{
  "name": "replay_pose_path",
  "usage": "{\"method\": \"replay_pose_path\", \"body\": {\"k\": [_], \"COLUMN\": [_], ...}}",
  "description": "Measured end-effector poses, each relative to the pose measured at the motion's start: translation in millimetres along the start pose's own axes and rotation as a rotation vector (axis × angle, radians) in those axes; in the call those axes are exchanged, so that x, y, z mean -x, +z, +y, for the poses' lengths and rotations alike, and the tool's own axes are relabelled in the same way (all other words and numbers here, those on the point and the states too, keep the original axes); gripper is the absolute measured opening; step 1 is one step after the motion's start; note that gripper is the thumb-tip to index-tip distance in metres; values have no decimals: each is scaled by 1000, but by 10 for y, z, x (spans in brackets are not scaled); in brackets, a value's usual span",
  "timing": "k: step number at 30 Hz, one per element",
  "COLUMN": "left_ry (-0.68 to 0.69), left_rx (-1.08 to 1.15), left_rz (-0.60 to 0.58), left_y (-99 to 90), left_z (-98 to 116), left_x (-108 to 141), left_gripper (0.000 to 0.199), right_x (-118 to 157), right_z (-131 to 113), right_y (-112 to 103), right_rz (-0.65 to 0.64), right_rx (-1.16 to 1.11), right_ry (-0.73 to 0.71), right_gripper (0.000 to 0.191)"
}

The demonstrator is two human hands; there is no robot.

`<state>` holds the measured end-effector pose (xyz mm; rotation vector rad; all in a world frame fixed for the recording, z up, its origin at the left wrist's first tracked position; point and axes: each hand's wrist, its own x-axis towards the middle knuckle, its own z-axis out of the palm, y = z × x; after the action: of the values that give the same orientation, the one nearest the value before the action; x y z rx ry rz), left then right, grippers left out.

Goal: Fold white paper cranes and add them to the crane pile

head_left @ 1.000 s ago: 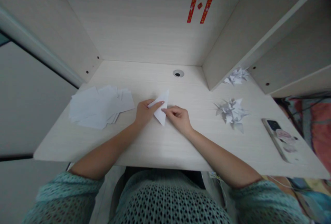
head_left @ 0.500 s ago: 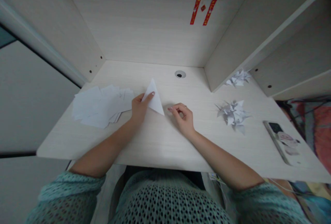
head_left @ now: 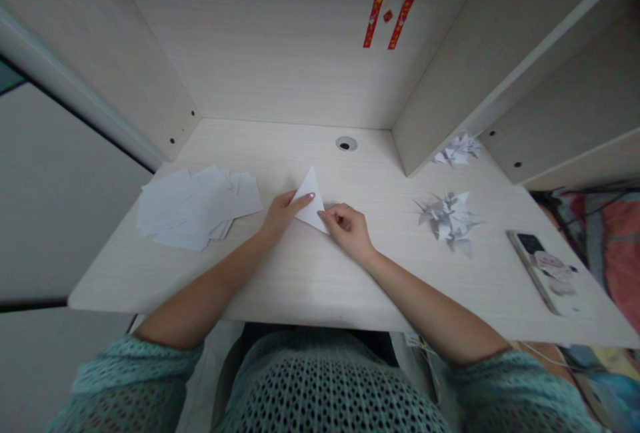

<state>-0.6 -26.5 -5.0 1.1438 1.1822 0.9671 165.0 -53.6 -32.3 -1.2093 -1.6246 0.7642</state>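
Note:
A white paper folded into a triangle [head_left: 313, 204] is over the middle of the desk, one point facing away from me. My left hand [head_left: 283, 214] grips its left side, thumb lying on top. At the paper's right edge, the thumb and forefinger of my right hand [head_left: 350, 228] are pinched together on it. To the left lies a spread pile of white paper sheets [head_left: 195, 206]. A cluster of folded white paper pieces [head_left: 451, 218] with pointed tips sits to the right.
More folded paper pieces [head_left: 459, 150] lie behind the upright divider [head_left: 450, 86]. A phone [head_left: 545, 273] rests near the desk's right end. A round cable hole [head_left: 347, 144] is at the back, and red stickers [head_left: 388, 15] are on the back panel.
My left hand has moved right and slightly nearer with the folded paper. My right hand, apart from it before, now pinches its right edge.

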Motion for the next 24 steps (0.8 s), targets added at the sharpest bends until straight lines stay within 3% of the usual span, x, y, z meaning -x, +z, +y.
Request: {"method": "replay_pose_path", "body": {"k": [5,11,19,24], "left_ry": [-64,-90,-180,-160], "left_rx": [-133,-124,85,217], "left_rz": [-73,-45,27,50], "left_y": [-76,-91,-65,-120], "left_z": [50,55,26,31], "left_x": [-28,-37,-47,-118], "left_gripper": [38,33,30,32], "right_x": [-11,0,-9,8], "right_z": [3,-51,-98,-114], "right_y": [-7,-3,1,10], "right_rz": [3,-54,-70,-79], "right_rx": [23,65,33,-10], "right_ry": [-27,-114,-107,-100], "right_gripper": [27,27,27,26]}}
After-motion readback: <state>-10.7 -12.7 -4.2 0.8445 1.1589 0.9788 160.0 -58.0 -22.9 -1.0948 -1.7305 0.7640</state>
